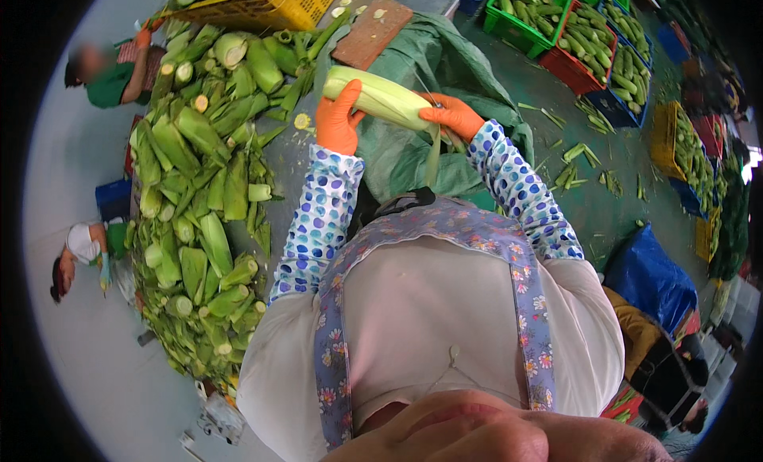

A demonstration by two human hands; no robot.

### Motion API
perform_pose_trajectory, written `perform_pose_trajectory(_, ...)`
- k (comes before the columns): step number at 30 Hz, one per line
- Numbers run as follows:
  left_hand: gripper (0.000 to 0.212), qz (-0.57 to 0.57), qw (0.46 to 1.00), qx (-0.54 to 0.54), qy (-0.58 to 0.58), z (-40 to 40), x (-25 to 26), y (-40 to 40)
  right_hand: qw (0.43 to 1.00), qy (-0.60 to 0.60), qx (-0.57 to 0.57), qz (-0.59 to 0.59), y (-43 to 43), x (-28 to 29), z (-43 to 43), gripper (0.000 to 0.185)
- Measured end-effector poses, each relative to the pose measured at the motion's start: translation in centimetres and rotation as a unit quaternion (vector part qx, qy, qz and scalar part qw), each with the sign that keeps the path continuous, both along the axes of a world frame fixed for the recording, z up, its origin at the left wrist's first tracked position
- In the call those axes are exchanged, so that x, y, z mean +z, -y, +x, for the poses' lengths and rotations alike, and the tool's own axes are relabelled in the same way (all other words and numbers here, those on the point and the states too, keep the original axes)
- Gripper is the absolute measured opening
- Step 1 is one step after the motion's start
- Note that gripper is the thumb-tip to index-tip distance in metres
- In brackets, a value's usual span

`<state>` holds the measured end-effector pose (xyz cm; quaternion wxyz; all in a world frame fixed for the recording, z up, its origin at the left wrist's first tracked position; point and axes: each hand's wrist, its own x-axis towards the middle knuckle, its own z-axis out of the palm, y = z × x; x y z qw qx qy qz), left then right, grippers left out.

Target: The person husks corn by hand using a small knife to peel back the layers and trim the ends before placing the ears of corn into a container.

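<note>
In the head view an ear of corn (381, 97) in pale green husk lies across between my two orange-gloved hands. My left hand (338, 117) grips its thick left end, the thumb on top. At its right end my right hand (454, 115) is closed on the husk, and a thin metal blade (424, 83) sticks up from that hand; its handle is mostly hidden. A loose strip of husk (433, 155) hangs below. Beyond the ear, a reddish-brown board (372, 32) with pale cut bits on it lies at the table edge, beside green sheeting (441, 50).
A heap of husked corn and leaves (202, 158) covers the table at left, by a yellow crate (280, 9). Green (527, 35), red (551, 61) and blue crates with corn stand at right. Husk scraps (578, 155) litter the floor. Other people work at left and lower right.
</note>
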<state>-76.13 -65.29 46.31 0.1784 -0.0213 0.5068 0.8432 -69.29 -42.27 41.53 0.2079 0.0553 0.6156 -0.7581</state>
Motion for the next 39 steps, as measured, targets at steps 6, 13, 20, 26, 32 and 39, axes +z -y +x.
perform_pose_trajectory(6,0.043,0.048,0.998,-0.044,-0.009,-1.0,-0.4,2.7,0.982,0.067,0.100,-0.147,-2.1,2.6,2.2,0.041)
perform_pose_trajectory(13,0.046,-0.011,0.999,-0.040,-0.017,-0.6,-0.2,3.3,0.976,-0.138,-0.013,0.167,-3.4,3.2,-1.8,0.055)
perform_pose_trajectory(20,0.040,-0.029,0.998,-0.045,-0.044,0.6,0.1,0.4,0.986,-0.138,-0.059,0.077,3.3,3.7,-1.5,0.035)
perform_pose_trajectory(26,0.047,-0.037,0.988,-0.125,-0.085,0.6,1.0,0.9,0.987,-0.087,-0.132,0.029,3.0,3.3,-1.1,0.024)
perform_pose_trajectory(32,0.057,0.020,0.985,-0.101,-0.136,0.6,0.3,1.1,0.940,0.015,-0.295,-0.168,1.1,2.1,-1.7,0.012)
perform_pose_trajectory(39,0.055,0.260,0.964,0.004,-0.053,-0.7,0.1,3.9,0.796,0.137,-0.469,-0.358,-12.2,-8.6,-2.2,0.019)
